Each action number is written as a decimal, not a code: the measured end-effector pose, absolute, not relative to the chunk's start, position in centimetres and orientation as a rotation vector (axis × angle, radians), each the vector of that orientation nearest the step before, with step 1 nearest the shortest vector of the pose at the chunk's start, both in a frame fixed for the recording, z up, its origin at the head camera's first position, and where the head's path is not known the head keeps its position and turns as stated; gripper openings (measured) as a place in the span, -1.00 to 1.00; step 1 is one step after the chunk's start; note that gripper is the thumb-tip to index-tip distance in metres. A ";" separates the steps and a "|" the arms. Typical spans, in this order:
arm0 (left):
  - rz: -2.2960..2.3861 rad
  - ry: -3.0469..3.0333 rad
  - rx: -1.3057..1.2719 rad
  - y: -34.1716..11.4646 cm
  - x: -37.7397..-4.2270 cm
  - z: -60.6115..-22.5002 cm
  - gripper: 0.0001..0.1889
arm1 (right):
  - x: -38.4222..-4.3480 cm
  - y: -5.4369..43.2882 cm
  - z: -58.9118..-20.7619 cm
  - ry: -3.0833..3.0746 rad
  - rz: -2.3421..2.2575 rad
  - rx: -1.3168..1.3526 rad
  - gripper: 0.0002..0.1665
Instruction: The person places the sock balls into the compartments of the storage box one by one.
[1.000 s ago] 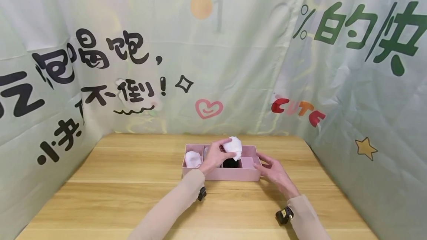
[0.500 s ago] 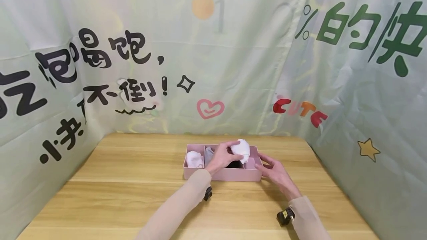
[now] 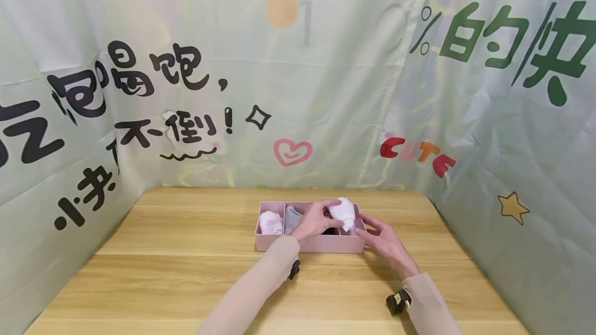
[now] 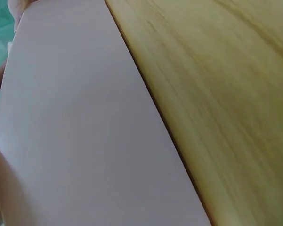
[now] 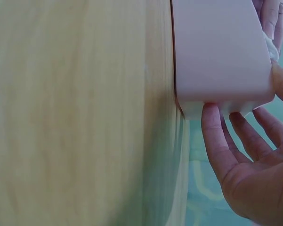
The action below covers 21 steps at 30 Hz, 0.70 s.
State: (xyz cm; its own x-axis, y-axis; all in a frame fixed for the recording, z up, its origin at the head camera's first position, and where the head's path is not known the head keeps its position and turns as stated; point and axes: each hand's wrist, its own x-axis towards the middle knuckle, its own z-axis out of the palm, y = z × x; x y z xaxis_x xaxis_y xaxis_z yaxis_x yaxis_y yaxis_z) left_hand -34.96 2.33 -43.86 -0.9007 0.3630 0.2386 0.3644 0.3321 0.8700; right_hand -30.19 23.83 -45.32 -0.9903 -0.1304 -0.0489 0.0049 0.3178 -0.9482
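My left hand (image 3: pixel 316 218) pinches white balled socks (image 3: pixel 343 213), a soft rounded cloth bundle, between thumb and fingers. They hang over the right-hand compartment of a pink divided box (image 3: pixel 302 244) on the table. My right hand (image 3: pixel 384 239) holds that box by its right end; in the right wrist view its fingers (image 5: pixel 215 136) touch the outer end wall and the thumb lies at the rim. Another white cloth bundle (image 3: pixel 271 222) sits in the leftmost compartment, and a grey cloth (image 3: pixel 292 217) in the one beside it. A dark item further right is mostly hidden behind my left hand.
The wooden table (image 3: pixel 186 252) spreads around the box, its grain showing on both sides. Printed fabric (image 3: pixel 233 81) hangs behind it and along both sides. A small black camera (image 3: pixel 397 302) is worn on my right wrist.
My left hand has moved right and slightly down with the white socks, from above the dark item's compartment to the right-hand compartment. My right hand stays at the box's end.
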 end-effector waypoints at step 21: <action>-1.421 -2.616 -0.846 2.5 -35.2 -44.1 -0.53 | -30.4 23.8 -45.7 2.457 -1.802 -0.144 -0.27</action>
